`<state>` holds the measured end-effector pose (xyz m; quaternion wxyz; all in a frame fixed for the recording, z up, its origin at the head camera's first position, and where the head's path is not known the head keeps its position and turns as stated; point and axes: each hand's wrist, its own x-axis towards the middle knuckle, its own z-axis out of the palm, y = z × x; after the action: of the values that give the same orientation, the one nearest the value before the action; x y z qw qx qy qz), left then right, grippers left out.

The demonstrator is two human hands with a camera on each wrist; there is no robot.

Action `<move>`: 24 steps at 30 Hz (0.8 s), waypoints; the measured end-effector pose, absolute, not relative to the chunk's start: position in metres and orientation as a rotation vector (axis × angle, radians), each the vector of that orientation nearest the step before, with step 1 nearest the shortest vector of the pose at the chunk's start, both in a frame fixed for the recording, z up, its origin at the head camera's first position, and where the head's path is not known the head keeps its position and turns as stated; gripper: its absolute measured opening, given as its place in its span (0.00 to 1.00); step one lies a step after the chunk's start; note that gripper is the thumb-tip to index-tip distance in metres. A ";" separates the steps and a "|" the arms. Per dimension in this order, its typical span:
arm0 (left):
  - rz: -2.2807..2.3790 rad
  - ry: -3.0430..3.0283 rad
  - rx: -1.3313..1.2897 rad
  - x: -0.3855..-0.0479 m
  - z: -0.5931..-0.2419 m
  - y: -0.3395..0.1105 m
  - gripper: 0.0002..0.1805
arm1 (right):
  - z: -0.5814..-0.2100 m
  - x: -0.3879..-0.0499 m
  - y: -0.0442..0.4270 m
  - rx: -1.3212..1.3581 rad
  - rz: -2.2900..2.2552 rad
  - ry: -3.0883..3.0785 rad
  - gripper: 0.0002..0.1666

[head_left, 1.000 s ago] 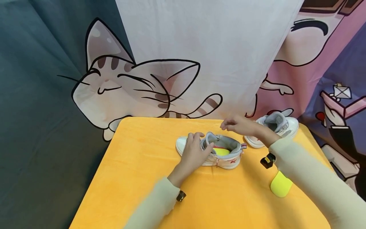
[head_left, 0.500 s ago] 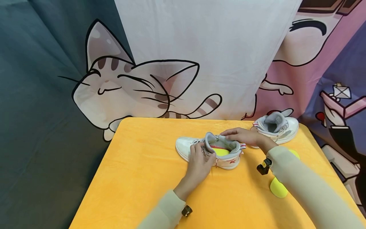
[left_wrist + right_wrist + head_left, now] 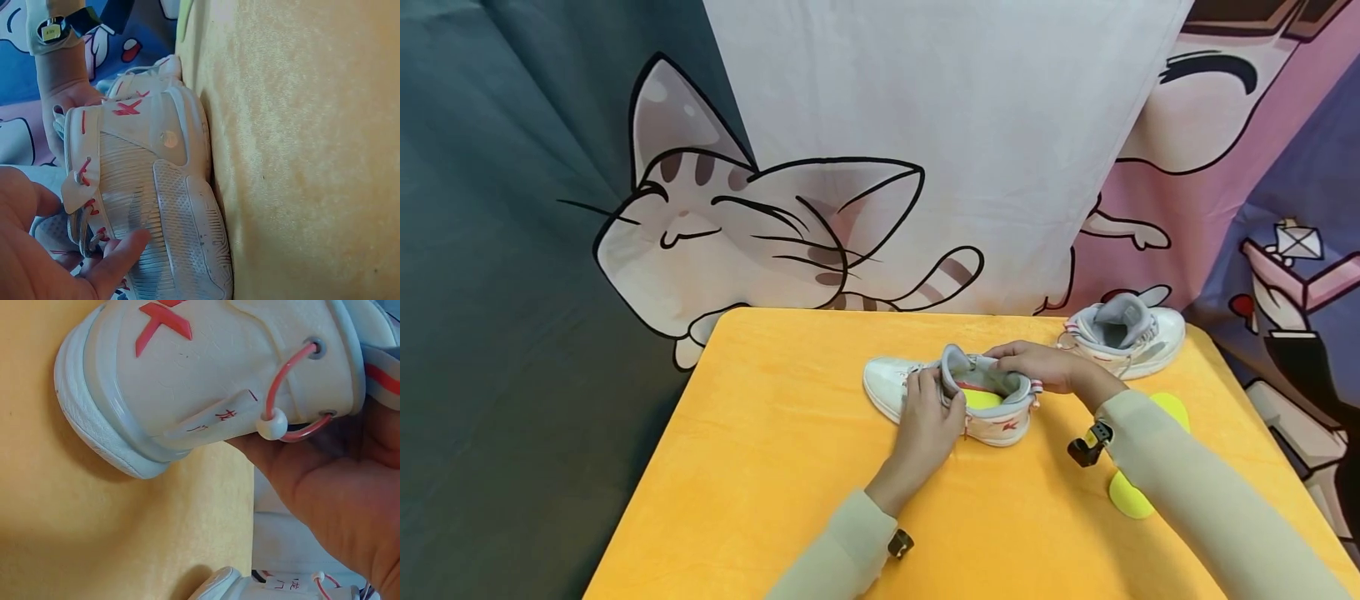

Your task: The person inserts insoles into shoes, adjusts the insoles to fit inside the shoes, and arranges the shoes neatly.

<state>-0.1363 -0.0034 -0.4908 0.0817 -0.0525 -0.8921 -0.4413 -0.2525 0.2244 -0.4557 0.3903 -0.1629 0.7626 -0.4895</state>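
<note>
On the yellow cloth lies a white shoe (image 3: 887, 382) with grey lining, toe to the left, a yellow-green insole (image 3: 982, 399) showing inside. My left hand (image 3: 927, 423) grips its near side around the laces and tongue; in the left wrist view the left hand (image 3: 50, 250) has fingers over the laces of the shoe (image 3: 137, 144). At the far side near the heel, my right hand (image 3: 1043, 367) holds the collar. The right wrist view shows the right hand (image 3: 331, 487) behind the heel of the shoe (image 3: 206, 369), its fingertips hidden.
A second white shoe (image 3: 1157, 342) stands at the back right of the yellow-covered table (image 3: 760, 433). Another yellow-green insole (image 3: 1129, 497) lies partly under the right forearm. A printed curtain (image 3: 962, 100) hangs behind the table's far edge.
My right hand has come down from above the far side onto the shoe's collar. The left hand has shifted slightly right along the shoe, its fingers closer to the opening.
</note>
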 end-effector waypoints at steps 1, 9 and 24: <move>-1.301 -2.670 -0.157 -0.137 -0.491 -0.003 0.23 | -0.455 -0.252 0.224 -0.413 -1.246 1.938 0.29; -1.177 -2.657 -0.116 -0.139 -0.486 -0.008 0.23 | -0.452 -0.240 0.220 -0.489 -1.279 1.957 0.27; -1.088 -2.645 -0.082 -0.163 -0.470 -0.039 0.20 | -0.449 -0.216 0.172 -0.290 -1.512 2.033 0.31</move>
<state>-0.1634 -0.0386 -0.4704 0.1395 -0.0283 -0.9154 -0.3765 -0.2162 0.1723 -0.4491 0.2913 -0.1088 0.7626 -0.5673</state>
